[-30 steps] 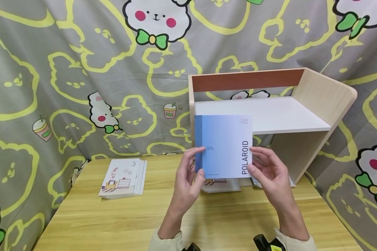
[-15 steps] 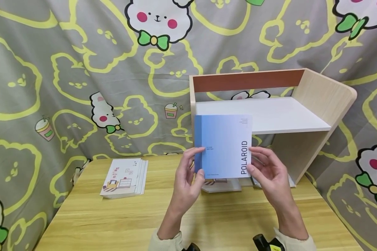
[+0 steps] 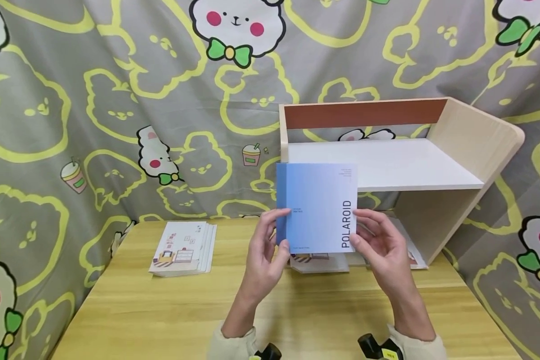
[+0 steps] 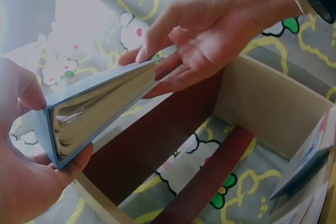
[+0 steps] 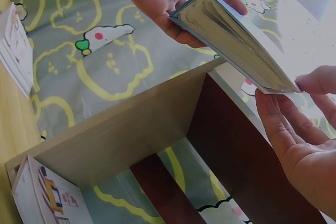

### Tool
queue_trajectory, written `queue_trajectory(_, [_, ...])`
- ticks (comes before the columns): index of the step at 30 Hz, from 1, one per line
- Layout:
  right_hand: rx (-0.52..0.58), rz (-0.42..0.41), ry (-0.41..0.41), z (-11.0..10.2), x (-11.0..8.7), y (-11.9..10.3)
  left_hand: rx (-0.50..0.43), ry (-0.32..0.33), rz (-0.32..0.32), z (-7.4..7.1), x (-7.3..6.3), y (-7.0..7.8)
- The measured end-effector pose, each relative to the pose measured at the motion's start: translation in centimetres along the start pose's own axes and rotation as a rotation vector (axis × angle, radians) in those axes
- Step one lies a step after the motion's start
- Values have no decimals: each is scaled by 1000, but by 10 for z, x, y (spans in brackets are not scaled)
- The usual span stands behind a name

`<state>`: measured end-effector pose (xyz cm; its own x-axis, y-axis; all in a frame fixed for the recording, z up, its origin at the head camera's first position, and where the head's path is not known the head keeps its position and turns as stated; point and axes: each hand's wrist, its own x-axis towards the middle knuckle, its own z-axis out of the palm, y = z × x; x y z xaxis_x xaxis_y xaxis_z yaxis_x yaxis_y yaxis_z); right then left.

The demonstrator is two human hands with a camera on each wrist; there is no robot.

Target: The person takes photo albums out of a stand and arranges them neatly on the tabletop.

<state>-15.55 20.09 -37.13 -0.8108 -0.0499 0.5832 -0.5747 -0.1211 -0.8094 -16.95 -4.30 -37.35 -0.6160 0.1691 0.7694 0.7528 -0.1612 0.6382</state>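
Note:
Both hands hold up a blue photo album [image 3: 319,210] with POLAROID printed along its right side, its cover toward the head camera. My left hand [image 3: 265,250] grips the darker spine side, thumb at the lower corner. On the opposite edge, the thumb and fingers of my right hand [image 3: 384,245] pinch the album's lower half. From the wrist views, the bottom of the album [image 4: 100,106] shows thick, slightly fanned pages between the covers. It is held up in front of a wooden desk shelf [image 3: 387,162], overlapping its left part in the head view.
A stack of white illustrated booklets [image 3: 180,250] lies on the left of the wooden table [image 3: 162,315]. Behind and below the album, another illustrated booklet [image 3: 328,263] shows in the lower shelf opening, with one more [image 3: 411,245] at the right side. A patterned curtain [image 3: 130,100] hangs behind.
The head view has turned slightly left, so table and shelf appear further right. The album and both hands have shifted a little left against the shelf, with the same grip.

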Motion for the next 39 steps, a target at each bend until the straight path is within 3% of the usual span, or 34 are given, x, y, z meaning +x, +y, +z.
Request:
queue_trajectory(27, [0, 22, -30, 27, 7, 8, -16, 12, -54, -30, -9, 3])
queue_trajectory(39, [41, -2, -48, 40, 14, 12, -18, 22, -42, -44, -6, 4])
